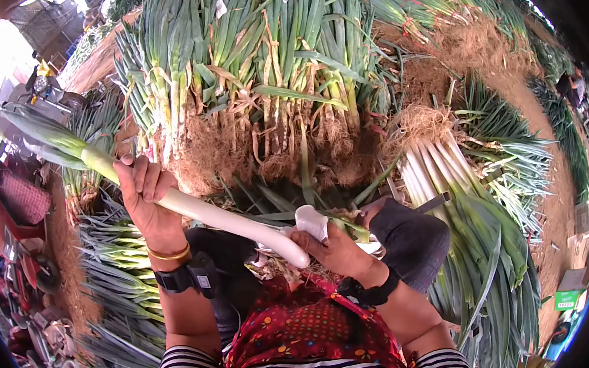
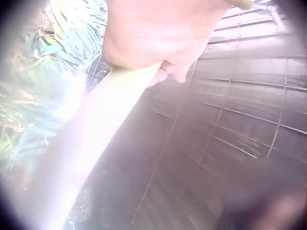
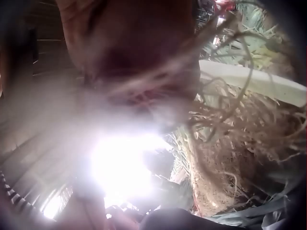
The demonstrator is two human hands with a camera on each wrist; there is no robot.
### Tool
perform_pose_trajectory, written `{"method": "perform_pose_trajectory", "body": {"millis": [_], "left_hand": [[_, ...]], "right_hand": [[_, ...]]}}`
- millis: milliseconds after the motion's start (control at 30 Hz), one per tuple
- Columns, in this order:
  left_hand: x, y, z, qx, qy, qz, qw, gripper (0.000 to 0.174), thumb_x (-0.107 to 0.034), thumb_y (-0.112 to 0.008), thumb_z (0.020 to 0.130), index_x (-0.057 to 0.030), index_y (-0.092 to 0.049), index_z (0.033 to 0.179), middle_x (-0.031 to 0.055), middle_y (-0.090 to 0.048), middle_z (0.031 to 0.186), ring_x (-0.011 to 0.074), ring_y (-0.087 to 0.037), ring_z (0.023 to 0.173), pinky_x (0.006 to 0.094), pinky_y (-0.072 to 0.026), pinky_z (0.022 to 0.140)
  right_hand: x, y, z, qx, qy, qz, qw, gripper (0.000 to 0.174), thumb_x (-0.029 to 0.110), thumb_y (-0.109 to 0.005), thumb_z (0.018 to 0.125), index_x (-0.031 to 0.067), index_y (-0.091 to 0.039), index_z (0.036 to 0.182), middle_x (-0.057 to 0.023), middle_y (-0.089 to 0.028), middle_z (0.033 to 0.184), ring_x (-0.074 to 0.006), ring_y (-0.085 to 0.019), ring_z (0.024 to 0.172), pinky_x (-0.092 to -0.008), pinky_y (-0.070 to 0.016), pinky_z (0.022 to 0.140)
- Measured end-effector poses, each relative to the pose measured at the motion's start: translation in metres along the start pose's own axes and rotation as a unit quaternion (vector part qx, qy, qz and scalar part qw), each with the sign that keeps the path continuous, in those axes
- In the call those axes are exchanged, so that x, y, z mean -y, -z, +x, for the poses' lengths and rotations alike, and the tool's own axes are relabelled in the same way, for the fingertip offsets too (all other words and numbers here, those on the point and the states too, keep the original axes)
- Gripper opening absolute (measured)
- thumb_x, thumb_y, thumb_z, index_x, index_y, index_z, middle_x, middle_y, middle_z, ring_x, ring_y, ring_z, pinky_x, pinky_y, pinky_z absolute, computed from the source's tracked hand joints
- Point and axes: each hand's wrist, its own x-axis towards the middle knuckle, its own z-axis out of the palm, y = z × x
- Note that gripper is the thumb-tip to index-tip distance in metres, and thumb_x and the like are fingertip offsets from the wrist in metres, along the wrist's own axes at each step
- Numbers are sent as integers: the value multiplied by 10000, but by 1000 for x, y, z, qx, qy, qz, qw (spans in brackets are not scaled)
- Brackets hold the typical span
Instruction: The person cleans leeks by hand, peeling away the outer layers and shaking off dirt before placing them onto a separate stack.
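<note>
A long leek (image 1: 235,225) lies slantwise in front of the body, green leaves at the upper left and a bare white end at the lower right. The left hand (image 1: 149,203) grips its pale green shaft; the left wrist view shows that hand (image 2: 160,33) wrapped round the leek (image 2: 112,105). By the white end, the right hand (image 1: 338,251) holds a curled white peel (image 1: 312,222), its fingertips close to or against the shaft. In the right wrist view the right hand (image 3: 144,52) is dark and blurred, with a pale leek (image 3: 254,81) beside it and stringy roots.
Rooted leeks (image 1: 274,91) stand in a thick row ahead. At the right lies a pile of white-stemmed leeks (image 1: 488,215), at the left another leek pile (image 1: 125,274). A red vehicle (image 1: 23,202) is far left, a green box (image 1: 567,300) far right. Knees flank the work area.
</note>
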Motion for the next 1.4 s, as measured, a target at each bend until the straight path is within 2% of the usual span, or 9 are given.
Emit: {"method": "perform_pose_trajectory", "body": {"millis": [500,567,667,767,800,867,967,1100,1400], "left_hand": [[-2,3,-11,49,-39,-38,997,209,-277,-538,903,-106,-454,986,-60,-402,640,18,-356,468,154,-336,398],[-2,4,-14,74,-30,-75,994,207,-255,-551,896,-115,-443,1003,-58,-424,644,16,-394,472,161,-356,396],[-1,3,-15,131,-5,-104,986,269,-268,-566,889,-84,-401,995,-35,-413,636,28,-418,484,171,-386,417],[-7,0,-21,41,10,-24,999,234,-267,-565,892,-110,-444,1016,-66,-372,628,16,-351,472,154,-314,412],[-9,-2,-21,42,1,-25,999,234,-267,-565,892,-110,-444,1016,-66,-372,628,16,-351,472,154,-314,412],[-15,-6,-21,-43,-10,129,991,220,-260,-571,890,-133,-462,1033,-74,-347,626,15,-322,483,158,-288,426],[-26,-2,-25,-171,-36,233,957,184,-195,-574,892,-135,-454,1019,-54,-362,640,44,-348,514,193,-316,459],[-61,4,-41,-246,-112,289,918,356,-161,-616,856,-63,-419,1135,-3,-459,672,97,-435,519,238,-384,469],[-245,40,-200,-436,-156,458,759,320,-179,-587,878,-25,-472,1134,-40,-432,667,58,-413,508,197,-362,453]], "right_hand": [[36,-6,-5,86,-221,106,966,285,205,-518,926,15,-562,1133,-65,-631,1034,-159,-582,943,-292,-460,829],[1,-9,-6,173,-142,219,950,289,177,-549,906,35,-529,1157,-53,-616,1027,-151,-578,927,-303,-457,832],[23,-16,6,254,-129,44,958,291,170,-584,875,55,-544,1139,-54,-617,987,-135,-572,887,-300,-457,790],[-112,0,20,298,-64,-198,932,265,183,-523,886,32,-552,1101,-94,-635,838,-210,-633,726,-335,-490,663],[-86,-6,17,253,-78,-535,802,270,206,-531,856,53,-595,1068,-122,-648,805,-282,-644,759,-403,-477,666],[-104,18,9,262,-71,-641,718,269,308,-629,704,56,-667,789,-164,-639,752,-338,-632,717,-446,-465,623],[-65,34,22,206,-118,-638,733,416,413,-615,723,37,-653,897,-182,-643,793,-351,-626,770,-428,-480,685],[-18,45,41,12,-70,-470,880,383,345,-641,762,61,-634,1019,-138,-665,881,-301,-642,830,-365,-495,734],[-36,50,57,154,-161,-410,885,339,107,-609,794,-37,-570,1099,-136,-650,790,-155,-621,683,-280,-479,660]]}}
